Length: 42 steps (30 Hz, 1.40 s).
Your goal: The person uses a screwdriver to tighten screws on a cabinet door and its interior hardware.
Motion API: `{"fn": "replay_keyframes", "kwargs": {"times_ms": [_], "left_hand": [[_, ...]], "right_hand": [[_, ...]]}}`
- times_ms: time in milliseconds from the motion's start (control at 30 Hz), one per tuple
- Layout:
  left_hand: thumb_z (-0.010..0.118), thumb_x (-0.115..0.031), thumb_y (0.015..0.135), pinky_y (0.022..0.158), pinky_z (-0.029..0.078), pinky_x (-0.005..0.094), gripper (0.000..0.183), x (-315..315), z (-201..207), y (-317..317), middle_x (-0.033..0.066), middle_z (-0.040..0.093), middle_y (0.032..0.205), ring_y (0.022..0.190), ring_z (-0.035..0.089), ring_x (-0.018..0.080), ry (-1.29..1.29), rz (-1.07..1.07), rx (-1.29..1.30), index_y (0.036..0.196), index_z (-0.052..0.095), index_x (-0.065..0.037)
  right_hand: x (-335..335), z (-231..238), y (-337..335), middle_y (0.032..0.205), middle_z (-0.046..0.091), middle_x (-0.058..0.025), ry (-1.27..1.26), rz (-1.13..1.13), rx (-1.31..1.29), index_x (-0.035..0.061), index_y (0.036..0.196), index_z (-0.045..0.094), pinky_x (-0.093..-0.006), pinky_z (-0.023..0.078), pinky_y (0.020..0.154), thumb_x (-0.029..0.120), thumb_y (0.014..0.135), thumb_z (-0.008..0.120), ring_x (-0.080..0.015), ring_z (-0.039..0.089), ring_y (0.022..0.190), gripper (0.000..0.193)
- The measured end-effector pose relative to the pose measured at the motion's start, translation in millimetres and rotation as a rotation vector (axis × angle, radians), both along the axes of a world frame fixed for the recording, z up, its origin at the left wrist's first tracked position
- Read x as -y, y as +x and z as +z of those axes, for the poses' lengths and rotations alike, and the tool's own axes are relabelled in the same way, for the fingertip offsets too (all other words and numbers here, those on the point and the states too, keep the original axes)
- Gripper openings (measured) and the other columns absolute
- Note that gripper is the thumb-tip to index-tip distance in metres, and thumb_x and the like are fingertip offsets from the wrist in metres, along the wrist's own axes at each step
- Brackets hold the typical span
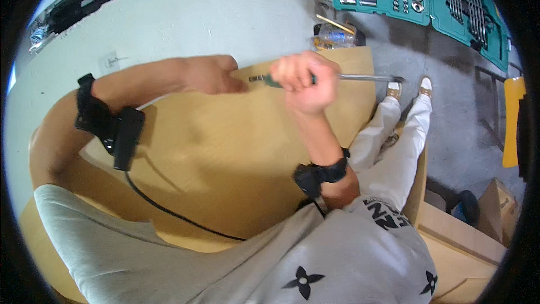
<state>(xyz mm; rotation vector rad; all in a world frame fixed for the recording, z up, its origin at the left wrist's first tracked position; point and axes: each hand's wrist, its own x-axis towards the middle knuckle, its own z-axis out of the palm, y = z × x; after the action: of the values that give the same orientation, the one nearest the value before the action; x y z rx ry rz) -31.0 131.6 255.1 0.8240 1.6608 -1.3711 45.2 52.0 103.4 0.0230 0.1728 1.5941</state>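
Observation:
My right hand [308, 81] is closed around the green handle of a long metal-shafted tool [365, 77]. The shaft sticks out to the right, ending in a darker head above the white shoes, while a short metal end shows left of the fist. My left hand [216, 74] is a little to the left of that end, its fingers curled in at the far edge of a tan wooden panel [225, 152]. Blur and the turned hand hide whatever those fingers hold. Both wrists carry black strapped devices, and a black cable runs from the left one.
An open green socket and wrench case [430, 22] lies at the far right. Near the panel's far corner stands a container with a clear bottle [337, 38]. A yellow-topped stool [513, 121] is at the right, with a cardboard box [498, 208] below it. A pale wall [225, 17] rises behind the panel.

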Motion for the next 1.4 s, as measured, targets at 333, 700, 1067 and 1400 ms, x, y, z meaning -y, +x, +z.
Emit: {"fn": "replay_keyframes", "kwargs": {"times_ms": [333, 700, 1067, 1400], "left_hand": [[0.055, -0.030, 0.088, 0.084, 0.043, 0.0354, 0.047, -6, -3, 4, 0.0188, 0.059, 0.107, 0.099, 0.055, 0.0242, -0.060, 0.013, 0.020, 0.115, 0.053, 0.008], [0.056, -0.031, 0.087, 0.081, 0.043, 0.0346, 0.048, 9, -5, -27, 0.0173, 0.058, 0.103, 0.095, 0.054, 0.0228, 0.044, -0.030, 0.042, 0.115, 0.050, 0.008], [0.054, -0.033, 0.086, 0.087, 0.042, 0.0359, 0.054, -3, -5, 9, 0.0219, 0.055, 0.114, 0.106, 0.053, 0.0280, -0.064, -0.005, 0.012, 0.119, 0.047, 0.009], [0.053, -0.035, 0.087, 0.089, 0.041, 0.0366, 0.056, -3, -6, 11, 0.0217, 0.056, 0.113, 0.105, 0.053, 0.0283, -0.027, -0.069, 0.041, 0.119, 0.047, 0.010]], "right_hand": [[0, -13, -2, 0.042, 0.025, 0.0001, -0.041, 0.067, 0.077, 0.0140, 0.053, 0.026, -0.0338, 0.032, 0.052, 0.026, 0.080, 0.034, -0.0147, 0.024, 0.042, 0.031], [-28, 19, 77, 0.042, 0.022, 0.0004, -0.099, -0.240, 0.283, 0.0153, 0.050, 0.027, -0.0343, 0.033, 0.051, 0.027, 0.079, 0.036, -0.0164, 0.025, 0.040, 0.033], [-6, -21, 31, 0.044, 0.027, -0.0008, 0.019, -0.069, 0.026, 0.0150, 0.054, 0.028, -0.0338, 0.030, 0.052, 0.026, 0.080, 0.033, -0.0167, 0.026, 0.044, 0.029], [-10, -8, 43, 0.043, 0.027, -0.0010, -0.062, -0.231, 0.079, 0.0142, 0.050, 0.027, -0.0354, 0.036, 0.051, 0.025, 0.080, 0.035, -0.0161, 0.028, 0.040, 0.033]]}}
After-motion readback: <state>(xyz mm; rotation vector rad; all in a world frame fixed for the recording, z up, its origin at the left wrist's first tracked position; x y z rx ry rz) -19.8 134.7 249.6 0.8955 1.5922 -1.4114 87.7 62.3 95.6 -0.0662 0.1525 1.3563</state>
